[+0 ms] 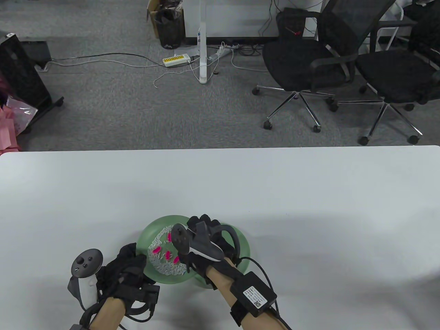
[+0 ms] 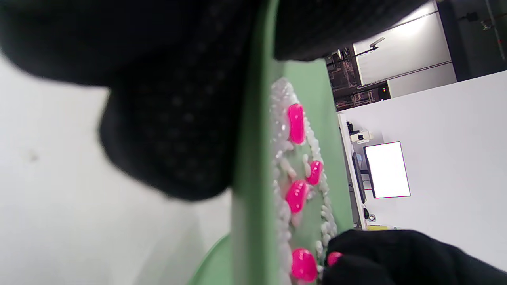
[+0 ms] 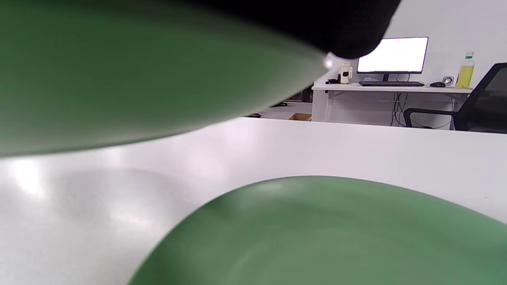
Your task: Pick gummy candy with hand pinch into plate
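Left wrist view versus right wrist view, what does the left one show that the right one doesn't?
Only the left wrist view shows the pink gummy candies lying among small white pieces in the green dish, with the right hand reaching in at a candy and the left hand at the dish's rim. Only the right wrist view shows a second green plate with nothing visible on the part in frame, plus a desk with a yellow bottle. Both show the white table, green dishware and a lit monitor.

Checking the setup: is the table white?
Yes: the table is plain white all around the green plate with pink candies.
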The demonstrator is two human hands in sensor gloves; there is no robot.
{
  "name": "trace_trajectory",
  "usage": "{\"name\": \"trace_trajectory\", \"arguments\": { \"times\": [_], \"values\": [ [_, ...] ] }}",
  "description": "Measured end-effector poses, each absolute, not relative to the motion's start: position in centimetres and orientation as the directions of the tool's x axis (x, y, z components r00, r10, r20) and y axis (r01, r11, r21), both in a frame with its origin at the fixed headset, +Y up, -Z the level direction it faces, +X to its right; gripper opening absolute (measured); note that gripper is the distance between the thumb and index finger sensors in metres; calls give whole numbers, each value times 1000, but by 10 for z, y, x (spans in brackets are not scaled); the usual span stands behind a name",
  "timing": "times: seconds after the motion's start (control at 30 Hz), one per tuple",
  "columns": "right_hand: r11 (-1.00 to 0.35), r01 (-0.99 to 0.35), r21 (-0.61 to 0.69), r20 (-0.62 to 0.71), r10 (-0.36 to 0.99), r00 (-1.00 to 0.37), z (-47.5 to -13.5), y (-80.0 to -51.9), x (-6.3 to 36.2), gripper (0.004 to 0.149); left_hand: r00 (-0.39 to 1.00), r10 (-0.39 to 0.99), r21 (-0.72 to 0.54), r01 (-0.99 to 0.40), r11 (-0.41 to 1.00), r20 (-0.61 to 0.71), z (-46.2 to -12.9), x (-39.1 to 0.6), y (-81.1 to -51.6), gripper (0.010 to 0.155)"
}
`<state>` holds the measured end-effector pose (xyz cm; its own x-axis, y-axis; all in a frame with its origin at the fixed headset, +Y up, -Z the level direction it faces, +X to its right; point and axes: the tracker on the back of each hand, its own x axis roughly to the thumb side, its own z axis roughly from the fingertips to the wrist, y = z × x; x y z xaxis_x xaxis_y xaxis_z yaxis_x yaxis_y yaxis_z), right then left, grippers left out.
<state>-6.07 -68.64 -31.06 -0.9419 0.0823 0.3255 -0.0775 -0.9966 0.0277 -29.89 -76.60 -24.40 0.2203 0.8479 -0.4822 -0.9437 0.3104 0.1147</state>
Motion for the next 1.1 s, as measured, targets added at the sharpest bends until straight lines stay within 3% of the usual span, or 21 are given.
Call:
{"name": "trace_trajectory", "arguments": {
  "times": [0.27,0.6,0.83,1.1],
  "values": [
    [-966,-252,62,283,259,-923,-318,-679,-43,48,232,843,119,-938,326,-486,-245,-300,-769,57],
    [-884,-462,74,117,467,-876,-335,-678,19,48,241,842,136,-929,344,-483,-247,-307,-772,57],
    [-917,-393,66,15,395,-919,-343,-706,56,48,233,844,154,-926,344,-483,-248,-314,-775,57],
    [-989,-114,99,61,120,-991,-338,-739,50,47,234,847,152,-927,342,-478,-248,-315,-775,57]
  ]
}}
